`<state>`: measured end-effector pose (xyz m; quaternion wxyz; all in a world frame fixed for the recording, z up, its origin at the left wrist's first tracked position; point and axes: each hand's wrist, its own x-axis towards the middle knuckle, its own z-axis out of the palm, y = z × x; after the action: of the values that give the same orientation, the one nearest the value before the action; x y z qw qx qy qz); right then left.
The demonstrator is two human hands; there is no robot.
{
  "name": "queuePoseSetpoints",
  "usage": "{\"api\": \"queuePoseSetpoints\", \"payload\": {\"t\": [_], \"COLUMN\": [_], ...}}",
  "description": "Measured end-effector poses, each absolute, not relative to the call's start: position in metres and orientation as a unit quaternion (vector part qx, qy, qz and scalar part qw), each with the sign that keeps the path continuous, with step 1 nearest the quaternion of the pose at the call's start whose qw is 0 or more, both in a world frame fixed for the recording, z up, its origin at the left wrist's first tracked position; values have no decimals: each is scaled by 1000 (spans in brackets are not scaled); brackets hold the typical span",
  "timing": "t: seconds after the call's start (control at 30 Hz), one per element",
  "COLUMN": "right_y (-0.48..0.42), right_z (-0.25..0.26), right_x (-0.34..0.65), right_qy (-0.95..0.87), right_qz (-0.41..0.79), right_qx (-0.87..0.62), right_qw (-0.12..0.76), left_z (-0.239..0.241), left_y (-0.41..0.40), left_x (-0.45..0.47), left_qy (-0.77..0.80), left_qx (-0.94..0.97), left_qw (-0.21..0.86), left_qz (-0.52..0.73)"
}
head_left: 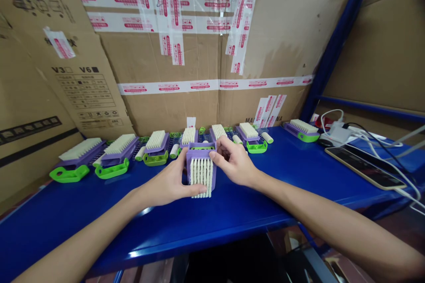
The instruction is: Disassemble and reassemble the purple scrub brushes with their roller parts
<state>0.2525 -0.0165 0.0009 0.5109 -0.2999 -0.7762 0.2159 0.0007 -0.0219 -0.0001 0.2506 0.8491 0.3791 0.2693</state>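
Observation:
A purple scrub brush (201,177) with rows of cream bristles is held up over the middle of the blue shelf, bristles facing me. My left hand (169,182) is closed around its left side, the thumb lying across the lower bristles. At the upper right corner, my right hand (234,162) pinches the purple frame between thumb and curled fingers. A little green shows inside the frame's top. The fingers behind the brush are hidden. Just beyond it stand similar purple brushes, among them one brush (189,135) directly behind and another (249,131) to the right.
Several more brushes with green handles (112,169) and white rollers (267,137) line the back of the blue shelf (159,225). Cardboard sheets (172,110) wall the rear. A phone (365,166), white charger (341,131) and tangled cables lie at the right, near a blue post (335,48).

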Motion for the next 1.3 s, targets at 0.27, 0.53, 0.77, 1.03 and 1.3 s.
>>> {"api": "queuePoseSetpoints", "payload": {"t": [0.27,0.53,0.77,1.03,1.3], "right_y": [-16,-14,-12,-17,-16], "right_z": [-1,0,0,3,3], "right_x": [253,254,255,254,254], "right_qy": [-775,-764,-753,-759,-763], "right_qz": [217,199,208,217,249], "right_qx": [-300,-300,-302,-297,-303], "right_qw": [512,535,546,537,513], "left_z": [3,5,4,10,13], "left_y": [-25,-22,-20,-16,-12], "left_x": [2,1,3,0,2], "left_qy": [379,336,327,350,372], "left_qx": [855,825,798,772,751], "left_qw": [242,289,297,232,206], "left_qz": [257,351,410,478,505]}}
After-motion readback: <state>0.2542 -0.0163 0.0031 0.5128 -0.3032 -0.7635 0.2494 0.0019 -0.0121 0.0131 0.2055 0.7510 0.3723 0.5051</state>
